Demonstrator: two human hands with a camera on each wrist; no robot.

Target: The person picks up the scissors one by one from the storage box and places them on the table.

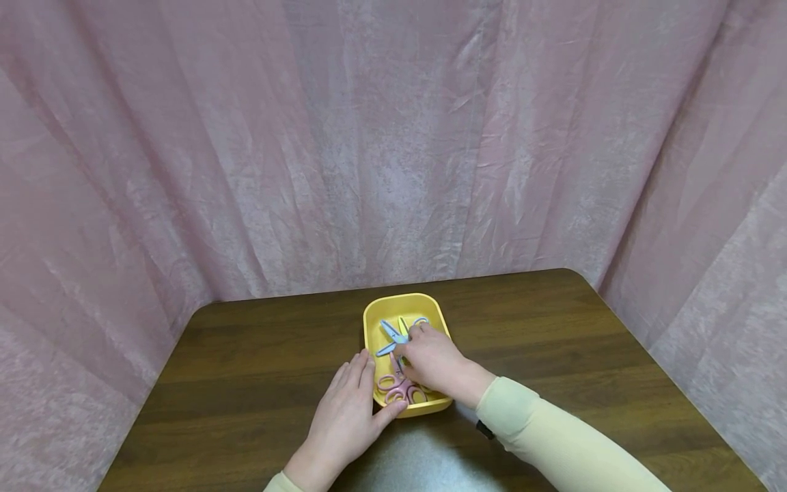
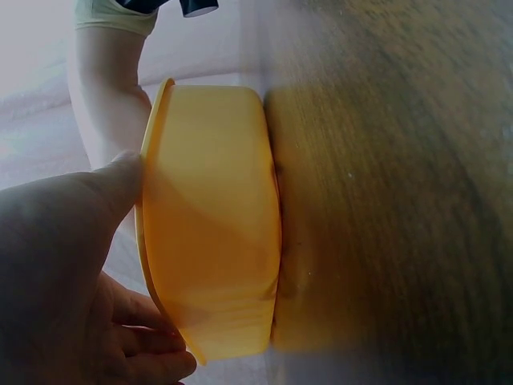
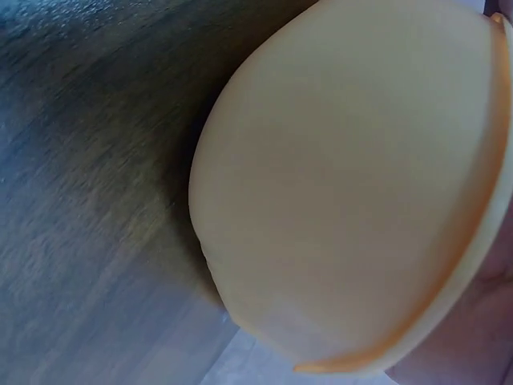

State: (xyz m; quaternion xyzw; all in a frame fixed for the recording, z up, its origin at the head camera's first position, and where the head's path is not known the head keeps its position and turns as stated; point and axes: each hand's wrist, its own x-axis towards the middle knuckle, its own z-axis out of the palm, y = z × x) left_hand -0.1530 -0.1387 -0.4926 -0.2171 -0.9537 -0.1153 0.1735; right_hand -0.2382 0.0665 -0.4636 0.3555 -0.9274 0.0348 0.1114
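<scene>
A yellow plastic tray (image 1: 371, 321) sits on the table, with several children's craft scissors in it. My right hand (image 1: 433, 359) reaches over its right side, fingers curled down at the light blue scissors (image 1: 393, 331), whose blades are spread and whose handles are partly hidden by the fingers. Pink scissors (image 1: 401, 388) lie at the tray's near end, below that hand. A yellow-green blade (image 1: 402, 325) shows behind the blue ones. My left hand (image 1: 347, 410) rests with fairly straight fingers along the tray's left rim, its thumb on the near rim.
A brown wood-grain table (image 1: 258, 369) carries the tray near its middle. Pink velvety curtains (image 1: 393, 150) hang behind the table and along both sides. A dark wrist strap (image 1: 485, 429) shows under the right sleeve (image 1: 553, 430).
</scene>
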